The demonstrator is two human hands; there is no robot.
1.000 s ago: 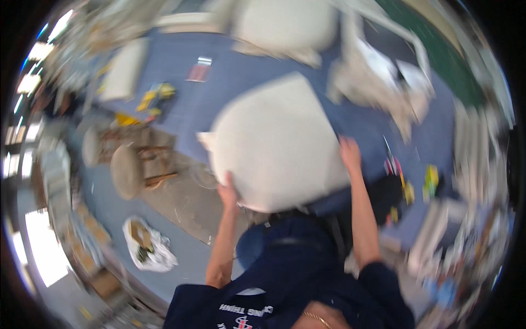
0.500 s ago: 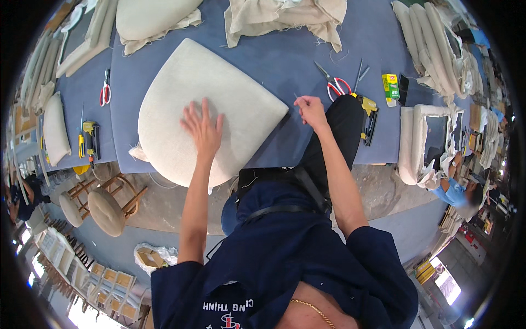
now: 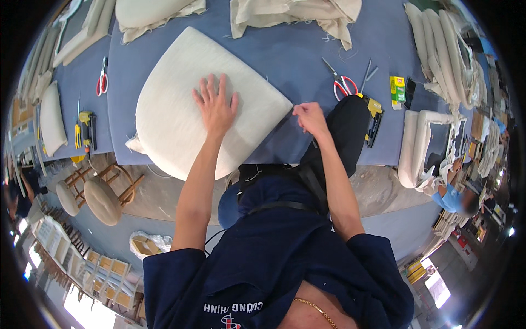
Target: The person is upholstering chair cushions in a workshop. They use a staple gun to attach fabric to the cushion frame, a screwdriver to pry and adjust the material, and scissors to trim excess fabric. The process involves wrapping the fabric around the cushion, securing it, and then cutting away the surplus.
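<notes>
Cushion (image 3: 181, 104), cream, rounded, is lying flat on the blue table (image 3: 307, 52), its lower edge hanging over the near table edge. Left hand (image 3: 215, 107) is pressing flat on the cushion's middle, fingers spread wide, gripping nothing. Right hand (image 3: 310, 117) is sitting at the cushion's right corner, fingers pinched together at the fabric edge; cannot tell if it is actually holding cloth or thread. Black pad (image 3: 345, 131) is lying just right of that hand, over the table edge. Red scissors (image 3: 341, 82) are lying beyond the right hand, near a yellow box (image 3: 397, 89). Yellow stapler (image 3: 374, 112) is lying beside the black pad. Second scissors (image 3: 102, 79) are lying left of the cushion, well apart from the hands. Beige cloth (image 3: 296, 13) is piled at the far table edge. More cushions (image 3: 438, 44) are stacked at the right. Stools (image 3: 96, 192) are standing on the floor below the table, left of the person.
</notes>
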